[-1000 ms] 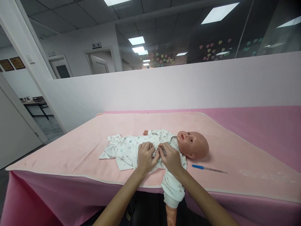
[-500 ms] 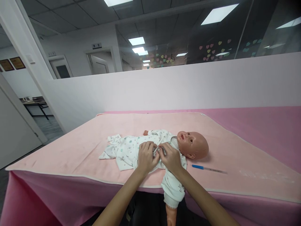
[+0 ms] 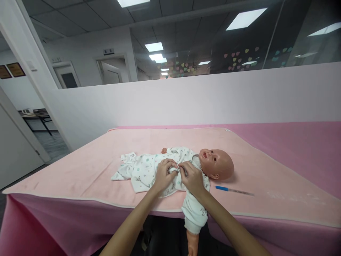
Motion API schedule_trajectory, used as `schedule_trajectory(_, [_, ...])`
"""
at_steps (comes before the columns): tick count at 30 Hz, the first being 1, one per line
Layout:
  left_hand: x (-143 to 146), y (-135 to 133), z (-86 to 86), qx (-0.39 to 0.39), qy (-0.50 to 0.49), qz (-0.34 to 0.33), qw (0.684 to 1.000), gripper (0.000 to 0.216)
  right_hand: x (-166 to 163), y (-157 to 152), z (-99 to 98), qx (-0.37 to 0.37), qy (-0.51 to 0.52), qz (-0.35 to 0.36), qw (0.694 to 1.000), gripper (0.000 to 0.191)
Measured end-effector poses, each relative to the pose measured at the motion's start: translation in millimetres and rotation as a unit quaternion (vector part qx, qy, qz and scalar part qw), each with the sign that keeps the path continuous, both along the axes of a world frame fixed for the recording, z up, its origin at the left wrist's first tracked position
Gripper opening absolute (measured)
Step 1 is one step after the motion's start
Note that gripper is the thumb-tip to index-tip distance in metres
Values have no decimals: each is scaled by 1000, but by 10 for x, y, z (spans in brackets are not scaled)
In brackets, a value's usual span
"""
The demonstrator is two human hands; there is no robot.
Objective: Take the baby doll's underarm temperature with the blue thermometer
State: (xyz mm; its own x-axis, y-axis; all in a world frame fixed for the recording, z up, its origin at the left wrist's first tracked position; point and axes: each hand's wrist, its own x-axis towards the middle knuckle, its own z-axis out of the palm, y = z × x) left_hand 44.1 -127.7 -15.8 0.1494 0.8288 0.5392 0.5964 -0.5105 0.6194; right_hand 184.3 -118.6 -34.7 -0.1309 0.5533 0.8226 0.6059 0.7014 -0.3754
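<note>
A baby doll (image 3: 217, 164) lies on its back on a pale pink blanket (image 3: 96, 170), head to the right. It wears a white patterned romper (image 3: 141, 170). One sleeved arm (image 3: 194, 213) hangs over the table's near edge. My left hand (image 3: 164, 175) and my right hand (image 3: 192, 178) meet over the doll's chest, fingers pinching the romper's front fabric between them. What lies under the fingertips is hidden.
A thin blue-capped thermometer (image 3: 234, 191) lies on the blanket right of the doll's head. The table carries a darker pink cover (image 3: 298, 149). A white partition wall (image 3: 186, 103) stands behind it; a doorway opens at far left.
Both hands stay on the doll's chest; the fingers have shifted slightly on the fabric. The view has drifted a little, otherwise nothing has moved.
</note>
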Motion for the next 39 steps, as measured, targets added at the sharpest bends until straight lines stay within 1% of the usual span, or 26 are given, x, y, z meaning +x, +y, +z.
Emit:
schedule_trajectory(5, [-51, 83, 5, -52, -79, -55, 994, 11, 5, 5, -6, 1, 3, 1, 1000, 20])
schedule_trajectory(8, [-64, 95, 21, -72, -84, -64, 992, 11, 5, 9, -8, 4, 1, 4, 1000, 21])
schedule_trajectory(11, [-72, 73, 49, -69, -67, -70, 993, 9, 7, 10, -15, 3, 3, 2, 1000, 21])
schedule_trajectory(14, [-75, 17, 66, -45, -15, -63, 997, 6, 14, 7, -23, -1, 6, -7, 1000, 20])
schedule_trajectory(17, [-70, -57, 51, 11, 67, -32, 997, 5, 22, 7, -29, -5, 3, -10, 1000, 20])
schedule_trajectory(19, [-72, -104, 26, 56, 127, -11, 990, 5, 25, 10, -34, -6, 0, -5, 1000, 19])
schedule_trajectory(22, [-119, -166, -19, 120, 212, 13, 970, 12, 30, 16, -43, -3, 1, -3, 1000, 19])
schedule_trajectory(24, [-203, -205, -47, 147, 240, 30, 959, 15, 36, 23, -48, -3, 5, -5, 1000, 19])
schedule_trajectory(27, [-408, -262, -79, 151, 216, 68, 962, 19, 46, 39, -54, -6, 20, -10, 1000, 19])
schedule_trajectory(30, [-603, -299, -93, 124, 138, 111, 976, 25, 53, 58, -62, -6, 26, -19, 999, 18])
schedule_trajectory(33, [-670, -307, -93, 106, 72, 134, 983, 31, 57, 65, -67, 3, 17, -43, 999, 19])
schedule_trajectory(35, [-654, -310, -86, 106, 60, 142, 982, 27, 51, 51, -53, 20, 1, -69, 997, 21])
schedule_trajectory(37, [-622, -327, -73, 111, 60, 144, 982, 17, 22, 18, -16, 39, -29, -85, 995, 24])
schedule_trajectory(39, [-594, -357, -54, 124, 67, 139, 980, 8, -41, -33, 41, 45, -69, -76, 994, 26])
